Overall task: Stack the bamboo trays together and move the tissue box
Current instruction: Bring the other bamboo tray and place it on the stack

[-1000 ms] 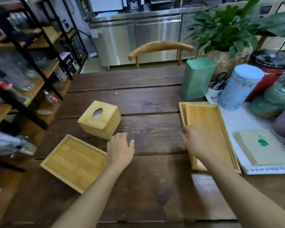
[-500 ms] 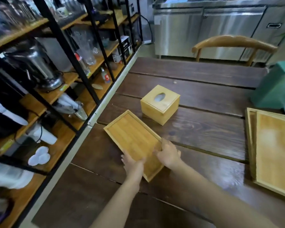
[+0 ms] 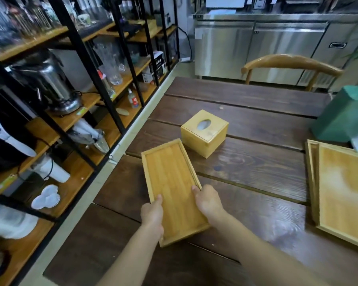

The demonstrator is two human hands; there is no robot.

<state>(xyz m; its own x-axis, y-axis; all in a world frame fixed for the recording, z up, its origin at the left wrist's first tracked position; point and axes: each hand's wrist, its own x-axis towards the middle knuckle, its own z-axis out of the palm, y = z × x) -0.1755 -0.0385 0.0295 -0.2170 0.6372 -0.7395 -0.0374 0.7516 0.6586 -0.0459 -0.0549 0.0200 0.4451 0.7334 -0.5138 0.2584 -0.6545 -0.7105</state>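
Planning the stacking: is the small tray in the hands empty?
Empty: the small tray shows only bare bamboo floor between its rims.

The small tray (image 3: 174, 188) and tissue box (image 3: 204, 132) are pale bamboo — smooth, satin, fine-grained. The worktop (image 3: 256, 178) is dark grainy planked wood with a glossy sheen; the cabinets (image 3: 256, 48) behind are brushed steel.

Even indoor light, wide-angle view, blur at the right edge

Broad glare is seen on the dark counter (image 3: 256, 213) at the near right, and a washed-out bright patch on the stacked trays (image 3: 343, 195) there, whose outlines are smeared by motion blur. Soft sheen is shown on the steel cabinets (image 3: 256, 50) at the far side. The shelf uprights (image 3: 87, 65) at the left are bowed by lens distortion. Shadows are faint throughout.
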